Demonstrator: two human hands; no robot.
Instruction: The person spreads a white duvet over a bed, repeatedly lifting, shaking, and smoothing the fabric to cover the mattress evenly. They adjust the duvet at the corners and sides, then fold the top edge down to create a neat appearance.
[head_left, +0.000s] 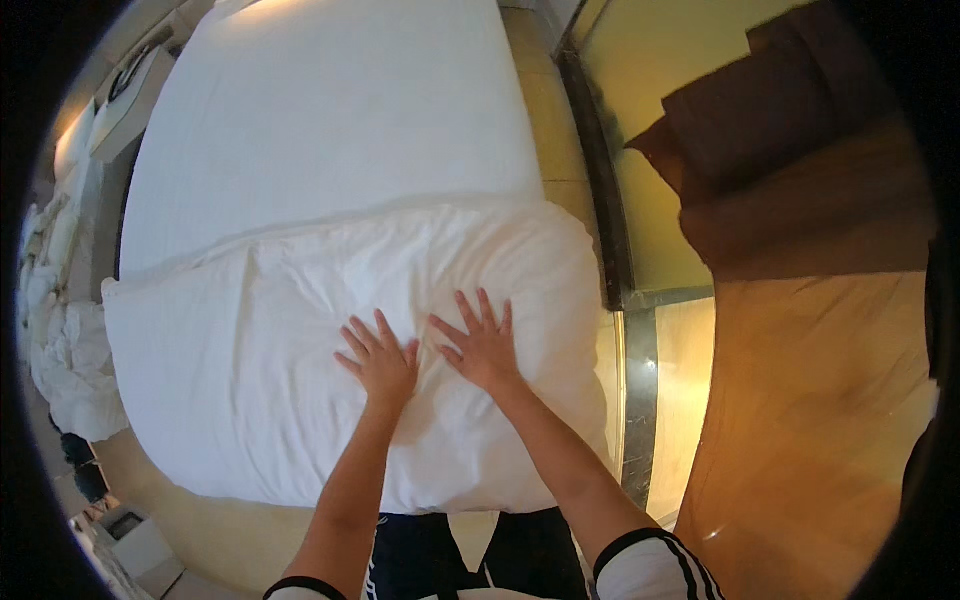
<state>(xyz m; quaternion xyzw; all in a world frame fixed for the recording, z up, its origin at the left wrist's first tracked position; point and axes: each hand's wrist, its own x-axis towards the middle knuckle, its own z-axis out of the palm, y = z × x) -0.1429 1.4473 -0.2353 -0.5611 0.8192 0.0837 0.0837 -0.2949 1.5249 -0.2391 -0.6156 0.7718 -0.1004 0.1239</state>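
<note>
A puffy white duvet (300, 397) lies folded across the near end of a bed, over a flat white sheet (337, 112). My left hand (382, 360) rests palm down on the duvet with its fingers spread. Just to its right, my right hand (481, 341) presses flat on the same duvet, fingers apart. Neither hand holds anything. Creases run through the cover around both hands. The duvet's near edge hangs close to my legs.
Crumpled white bedding (71, 360) is piled at the left, below a white cabinet or shelf (131, 105). A glass panel (645, 187) with a dark frame stands right of the bed, beside a brown surface (802, 412). Boxes (142, 544) sit at the lower left.
</note>
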